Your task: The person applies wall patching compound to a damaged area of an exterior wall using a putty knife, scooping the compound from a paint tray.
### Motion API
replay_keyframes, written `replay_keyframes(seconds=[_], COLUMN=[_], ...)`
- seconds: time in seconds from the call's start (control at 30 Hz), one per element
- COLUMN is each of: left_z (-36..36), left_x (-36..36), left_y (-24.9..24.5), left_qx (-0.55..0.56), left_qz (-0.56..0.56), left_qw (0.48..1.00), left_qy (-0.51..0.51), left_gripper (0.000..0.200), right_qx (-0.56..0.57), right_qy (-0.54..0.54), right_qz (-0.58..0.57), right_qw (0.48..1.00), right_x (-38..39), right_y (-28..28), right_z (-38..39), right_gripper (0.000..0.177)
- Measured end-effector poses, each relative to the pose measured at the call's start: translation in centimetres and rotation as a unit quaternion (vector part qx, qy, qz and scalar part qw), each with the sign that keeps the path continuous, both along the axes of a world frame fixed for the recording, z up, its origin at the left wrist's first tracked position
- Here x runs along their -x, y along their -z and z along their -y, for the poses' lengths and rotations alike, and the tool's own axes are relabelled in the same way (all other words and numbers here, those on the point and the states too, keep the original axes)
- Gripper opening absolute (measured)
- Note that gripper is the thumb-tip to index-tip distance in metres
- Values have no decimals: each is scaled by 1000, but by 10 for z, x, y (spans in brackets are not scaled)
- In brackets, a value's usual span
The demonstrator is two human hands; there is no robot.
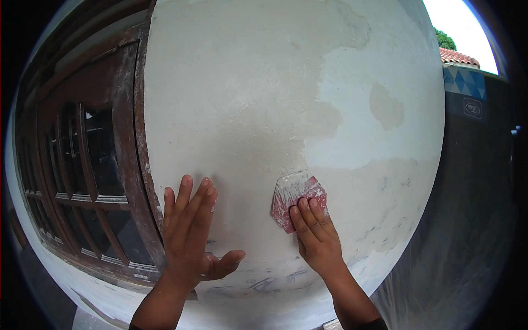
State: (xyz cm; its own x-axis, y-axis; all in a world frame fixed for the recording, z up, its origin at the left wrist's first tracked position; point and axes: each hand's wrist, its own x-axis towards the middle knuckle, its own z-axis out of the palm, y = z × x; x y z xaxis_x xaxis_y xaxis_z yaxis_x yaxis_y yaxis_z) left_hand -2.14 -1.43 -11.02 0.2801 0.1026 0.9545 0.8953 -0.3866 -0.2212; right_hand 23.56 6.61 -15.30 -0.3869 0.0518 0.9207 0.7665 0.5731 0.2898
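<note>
A flat, many-sided reddish piece (286, 199), smeared with white, lies against the pale wall (242, 110). The fingers of my right hand (317, 234) press over its lower right part, with the thumb hidden behind the hand. To the left, my left hand (190, 231) is held up before the wall near the window frame, palm toward it. Its fingers point upward and the thumb sticks out to the right, with nothing held. White residue marks some of the fingers.
A brown wooden window (82, 165) with dark panes borders the wall on the left. White and beige patches cover the wall, with dark scuffs low down. On the right stands a large dark panel (473, 181) with a blue patterned strip. A tiled roof (457, 57) shows beyond.
</note>
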Motion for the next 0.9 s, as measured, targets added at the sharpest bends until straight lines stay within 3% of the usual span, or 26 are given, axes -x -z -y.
replay_keyframes(seconds=[0.1,0.33,0.57,0.63,0.73,0.9], left_z=[2,0,1,-1,-4,-3], left_x=[3,-3,5,4,-1,1], left_y=[1,-2,4,5,1,4], left_qx=[-1,3,11,16,17,19], left_qz=[5,-2,0,0,-1,-2], left_qw=[1000,1000,1000,1000,1000,1000], left_qy=[3,3,-4,-6,-8,-3], left_gripper=[89,89,90,90,90,92], right_qx=[-28,-73,-38,-90,-74,-39], right_qy=[-29,-21,-31,-26,-35,-22], right_qz=[-19,3,27,-9,-17,15], right_qw=[999,997,998,996,997,999], right_x=[-8,12,-3,1,14,8], right_y=[18,-22,11,1,-27,11], right_z=[2,0,1,6,4,-3], right_gripper=[42,39,41,41,41,41])
